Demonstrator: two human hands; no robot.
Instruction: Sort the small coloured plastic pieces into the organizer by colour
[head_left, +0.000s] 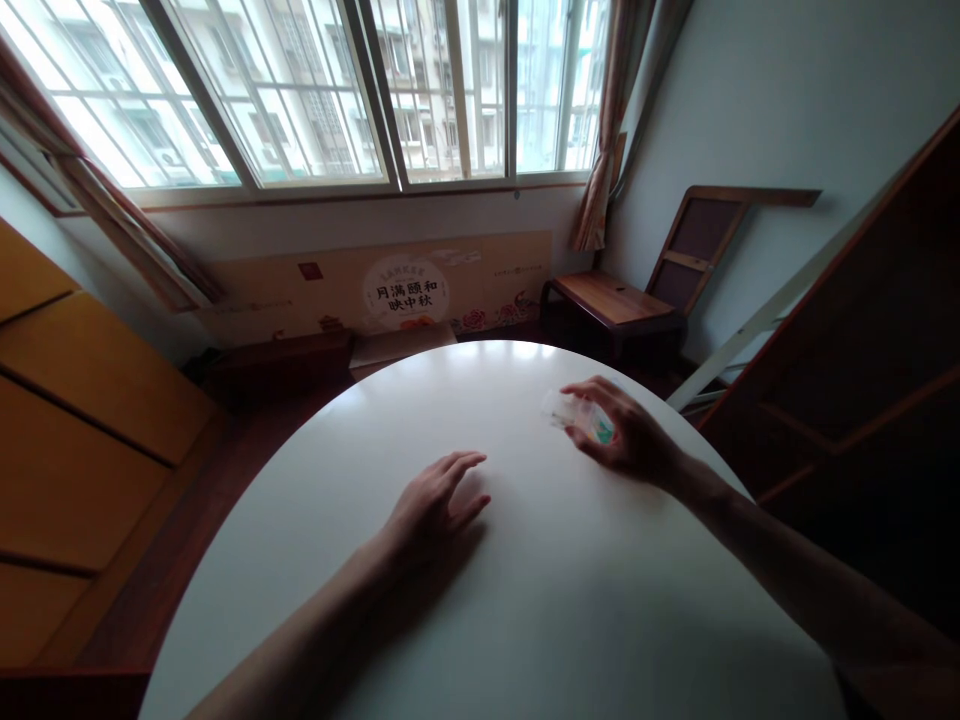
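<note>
On the right side of the round white table [495,600], my right hand [626,430] curls its thumb and fingers around a small clear plastic container [559,408]. A patch of green shows on the container near my palm, and its outline is somewhat blurred, so I cannot tell its exact kind. My left hand [435,500] is over the middle of the table, thumb and fingers apart, with nothing between them. A gap of bare tabletop lies between my left hand and the container.
Past the table's far edge are a cardboard box [405,345] and a low wooden table [615,300]. A printed panel [300,290] stands below the barred window [322,100]. Yellow-brown cabinets [82,430] are on the left, a dark wooden panel [847,370] on the right.
</note>
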